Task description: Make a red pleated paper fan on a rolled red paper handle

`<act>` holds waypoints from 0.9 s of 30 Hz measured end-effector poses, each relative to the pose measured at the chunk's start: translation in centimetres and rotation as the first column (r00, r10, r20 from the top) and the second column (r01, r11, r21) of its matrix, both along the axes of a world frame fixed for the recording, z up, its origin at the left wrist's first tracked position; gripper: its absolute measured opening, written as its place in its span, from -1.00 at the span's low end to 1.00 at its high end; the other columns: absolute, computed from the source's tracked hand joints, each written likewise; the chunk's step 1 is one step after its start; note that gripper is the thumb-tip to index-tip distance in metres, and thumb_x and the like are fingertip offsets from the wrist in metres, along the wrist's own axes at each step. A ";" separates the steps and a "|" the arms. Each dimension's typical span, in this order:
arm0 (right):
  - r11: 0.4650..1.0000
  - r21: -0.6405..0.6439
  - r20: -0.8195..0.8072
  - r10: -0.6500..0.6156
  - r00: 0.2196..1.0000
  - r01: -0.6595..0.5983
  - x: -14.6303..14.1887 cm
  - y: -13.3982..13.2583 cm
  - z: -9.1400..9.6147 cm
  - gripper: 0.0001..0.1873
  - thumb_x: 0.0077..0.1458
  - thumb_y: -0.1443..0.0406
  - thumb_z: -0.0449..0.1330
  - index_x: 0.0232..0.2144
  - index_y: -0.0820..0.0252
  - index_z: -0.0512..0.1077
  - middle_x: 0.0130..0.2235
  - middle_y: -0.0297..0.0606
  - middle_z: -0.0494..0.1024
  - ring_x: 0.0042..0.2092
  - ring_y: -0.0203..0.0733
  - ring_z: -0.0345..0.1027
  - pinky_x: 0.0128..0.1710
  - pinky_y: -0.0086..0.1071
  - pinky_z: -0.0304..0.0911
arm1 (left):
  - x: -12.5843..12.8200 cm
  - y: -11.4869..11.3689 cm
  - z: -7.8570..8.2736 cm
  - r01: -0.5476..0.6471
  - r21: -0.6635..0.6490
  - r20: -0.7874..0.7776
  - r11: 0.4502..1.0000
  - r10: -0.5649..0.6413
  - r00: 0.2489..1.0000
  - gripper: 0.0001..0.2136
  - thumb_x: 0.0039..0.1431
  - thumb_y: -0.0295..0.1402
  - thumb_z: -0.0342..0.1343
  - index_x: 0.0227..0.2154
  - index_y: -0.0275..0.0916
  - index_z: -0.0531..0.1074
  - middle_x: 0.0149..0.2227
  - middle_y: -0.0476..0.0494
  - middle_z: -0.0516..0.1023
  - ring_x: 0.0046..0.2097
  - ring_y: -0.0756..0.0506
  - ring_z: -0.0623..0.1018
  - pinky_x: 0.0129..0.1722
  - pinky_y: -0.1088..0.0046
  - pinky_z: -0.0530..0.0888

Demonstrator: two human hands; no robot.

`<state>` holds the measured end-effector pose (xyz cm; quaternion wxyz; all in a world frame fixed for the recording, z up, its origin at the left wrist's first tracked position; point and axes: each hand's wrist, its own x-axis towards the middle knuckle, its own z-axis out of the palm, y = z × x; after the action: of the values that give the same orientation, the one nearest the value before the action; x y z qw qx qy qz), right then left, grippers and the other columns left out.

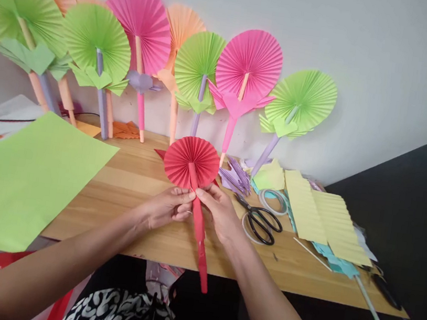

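Smooth green paper sheet (23, 181) lies flat on the left of the wooden table (135, 175). Pleated round fans (95, 40) lean on the wall behind.

Mid-table, left hand (165, 209) and right hand (219, 214) pinch the red fan (192, 162) below its pleated disc. Its stick runs disc-away, tail toward the person.

Black scissors (262, 222) and yellow pleated paper (324, 218) lie to the right.

Far: plain white wall (371, 55), matt, evenly lit, soft faint shadows behind row of paper fans (195, 62) leaning against it. Light-wood worktop (135, 181) butts against wall, grain running left to right, near edge straight, pale glare on far part. Right: black area (409, 208) beside worktop, meeting wall along slanted line; floor or furniture, cannot tell. Light diffuse, bright.
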<state>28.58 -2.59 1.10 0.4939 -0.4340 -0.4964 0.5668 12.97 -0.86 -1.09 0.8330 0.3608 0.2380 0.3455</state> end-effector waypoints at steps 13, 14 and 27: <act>0.949 0.266 0.758 -0.097 0.644 -0.171 -1.5 1.5 1.2 -0.93 0.03 0.34 0.14 -0.48 0.14 0.39 -0.49 -0.42 0.46 -0.45 -0.31 0.27 -0.40 -0.43 0.11 | -4.4 -8.6 0.8 -0.061 -0.236 -0.115 0.970 0.034 0.993 -0.54 0.17 -0.27 0.21 0.13 -0.13 0.30 0.23 -0.31 0.31 -0.02 -0.19 0.57 -0.36 0.48 0.54; 0.939 0.278 0.798 -0.107 0.593 -0.204 -1.1 1.6 1.2 -0.93 0.04 0.36 0.13 -0.47 0.14 0.39 -0.48 -0.42 0.47 -0.45 -0.32 0.27 -0.40 -0.42 0.09 | -5.3 -9.4 1.0 -0.011 -0.211 -0.186 0.978 -0.030 0.982 -0.51 0.17 -0.26 0.20 0.16 -0.08 0.29 0.25 -0.30 0.28 -0.02 -0.20 0.56 -0.39 0.45 0.55; 0.876 0.200 0.921 -0.015 0.390 -0.440 0.4 1.2 -1.5 -0.84 0.20 0.34 0.11 -0.29 0.14 0.52 -0.22 -0.27 0.61 -0.20 -0.17 0.46 -0.20 -0.35 0.28 | -7.8 4.7 4.9 0.341 0.860 -0.497 0.380 0.775 0.390 -0.76 0.25 -0.31 0.02 -0.19 -0.29 0.55 -0.10 -0.22 0.62 -0.05 -0.17 0.56 0.00 0.27 0.45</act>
<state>28.96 -1.40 -0.37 0.1493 -0.4840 -0.8423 0.1843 5.19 3.86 3.77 0.1610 0.8156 0.4685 0.2991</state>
